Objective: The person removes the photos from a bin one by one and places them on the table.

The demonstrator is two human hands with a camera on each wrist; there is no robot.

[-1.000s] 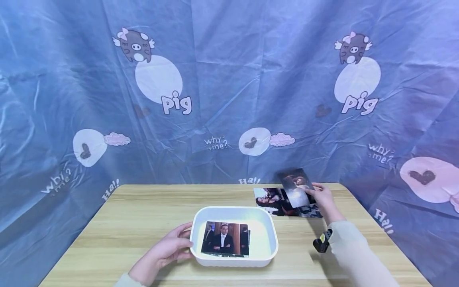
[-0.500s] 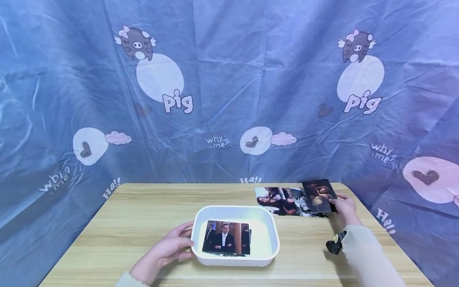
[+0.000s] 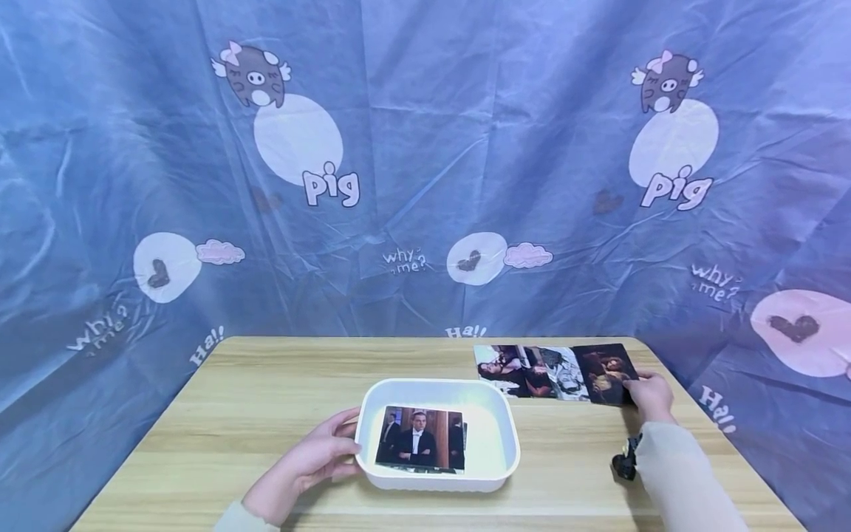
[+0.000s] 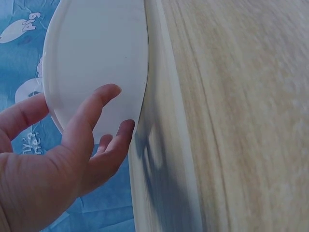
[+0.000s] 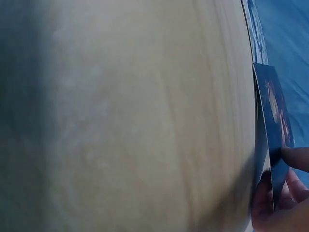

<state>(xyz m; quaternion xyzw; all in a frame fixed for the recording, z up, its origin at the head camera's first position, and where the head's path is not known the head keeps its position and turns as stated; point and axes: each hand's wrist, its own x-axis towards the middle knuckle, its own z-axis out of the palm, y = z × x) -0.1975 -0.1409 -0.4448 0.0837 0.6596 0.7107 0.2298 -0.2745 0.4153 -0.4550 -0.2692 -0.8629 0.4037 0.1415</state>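
Observation:
A white rectangular plastic tub (image 3: 439, 483) stands at the front middle of the table. In it lies a small stack of photos, the top photo (image 3: 420, 440) showing a person in a dark suit with folded arms. My left hand (image 3: 318, 452) rests spread against the tub's left end, its fingertips on the outer wall (image 4: 96, 48) and rim. At the back right, my right hand (image 3: 653, 395) pinches the near right corner of a dark photo (image 3: 601, 369) between thumb and fingers. That photo lies low at the right end of a row, beside a black-and-white photo (image 3: 567, 375).
A colour photo (image 3: 508, 369) makes the left end of the row, near the table's back edge. A blue curtain (image 3: 412, 148) printed with pigs hangs behind the wooden table (image 3: 279, 391). A black wrist device (image 3: 625, 459) sits under the right sleeve.
My right hand has carried the dark photo rightward and down to the right end of the row, uncovering the black-and-white photo. My left hand and the tub have stayed put.

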